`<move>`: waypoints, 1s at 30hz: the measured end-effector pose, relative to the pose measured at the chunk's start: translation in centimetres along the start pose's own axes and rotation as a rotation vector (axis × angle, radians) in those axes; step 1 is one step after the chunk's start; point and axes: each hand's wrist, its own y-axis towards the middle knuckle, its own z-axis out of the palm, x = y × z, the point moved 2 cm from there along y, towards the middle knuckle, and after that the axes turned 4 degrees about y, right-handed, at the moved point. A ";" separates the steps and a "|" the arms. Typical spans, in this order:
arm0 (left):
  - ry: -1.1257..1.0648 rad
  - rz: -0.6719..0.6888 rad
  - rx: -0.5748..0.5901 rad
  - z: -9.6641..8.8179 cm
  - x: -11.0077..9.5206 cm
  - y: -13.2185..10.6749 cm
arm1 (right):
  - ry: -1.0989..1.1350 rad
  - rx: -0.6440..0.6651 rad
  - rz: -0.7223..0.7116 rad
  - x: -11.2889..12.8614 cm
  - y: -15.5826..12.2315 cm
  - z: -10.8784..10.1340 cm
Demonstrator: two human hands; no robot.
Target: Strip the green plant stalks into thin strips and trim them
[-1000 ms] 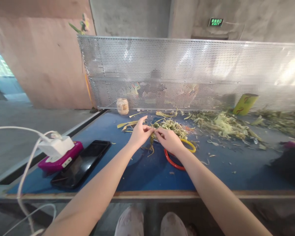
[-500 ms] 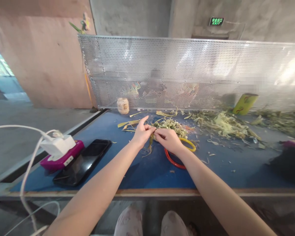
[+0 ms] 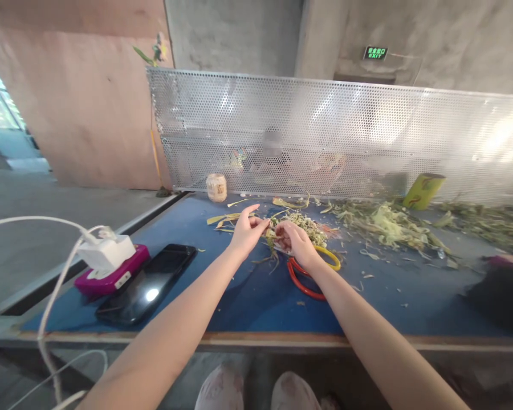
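Note:
My left hand (image 3: pixel 245 233) and my right hand (image 3: pixel 296 242) meet over the blue table (image 3: pixel 248 296), both pinched on a small bundle of green plant strips (image 3: pixel 272 236) with loose ends hanging below. The index finger of my left hand sticks up. Just behind the hands lies a heap of shredded green leaves (image 3: pixel 305 223). Under my right wrist lie a red ring (image 3: pixel 301 282) and a yellow ring (image 3: pixel 331 257), partly hidden by the hand.
A black phone (image 3: pixel 147 289), a magenta box (image 3: pixel 111 276) and a white charger (image 3: pixel 105 252) with cable sit at the left. A small jar (image 3: pixel 216 187) stands by the perforated metal screen (image 3: pixel 333 136). More leaf scraps (image 3: pixel 389 223), a yellow-green cup (image 3: pixel 423 191), a dark bag (image 3: pixel 500 293) at right.
Both hands have lifted the bundle slightly off the table and worked it between the fingers. The view has tilted a little; the table items stay in place.

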 end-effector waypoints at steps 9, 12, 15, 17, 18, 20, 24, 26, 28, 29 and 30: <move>-0.004 0.020 -0.002 -0.1 -0.1 0.0 | 0.102 0.081 0.080 -0.5 0.2 0.7; -0.021 -0.024 -0.005 0.0 -0.4 -0.1 | 0.070 0.054 0.058 -0.3 0.3 0.6; -0.116 -0.067 0.062 0.2 -0.7 -0.3 | 0.019 0.021 0.028 -0.1 0.4 0.3; -0.192 -0.077 0.104 0.3 -0.9 -0.4 | -0.004 0.016 0.010 0.2 0.4 0.2; -0.215 -0.082 0.110 0.3 -0.9 -0.4 | -0.007 0.021 0.005 0.3 0.4 0.1; -0.243 -0.100 0.112 0.2 -0.9 -0.5 | 0.011 0.036 0.000 0.4 0.4 0.1; -0.280 -0.112 0.147 0.1 -0.9 -0.4 | 0.056 0.053 -0.035 0.6 0.2 0.0; -0.260 -0.100 0.143 0.0 -0.9 -0.4 | 0.047 0.056 -0.047 0.7 0.2 0.0; -0.214 -0.098 0.118 -0.1 -0.9 -0.4 | 0.033 0.066 -0.056 0.7 0.1 0.0; -0.192 -0.100 0.102 -0.1 -0.9 -0.4 | 0.029 0.074 -0.058 0.7 0.1 0.0; -0.169 -0.101 0.088 -0.2 -0.9 -0.3 | 0.028 0.079 -0.061 0.7 0.1 0.1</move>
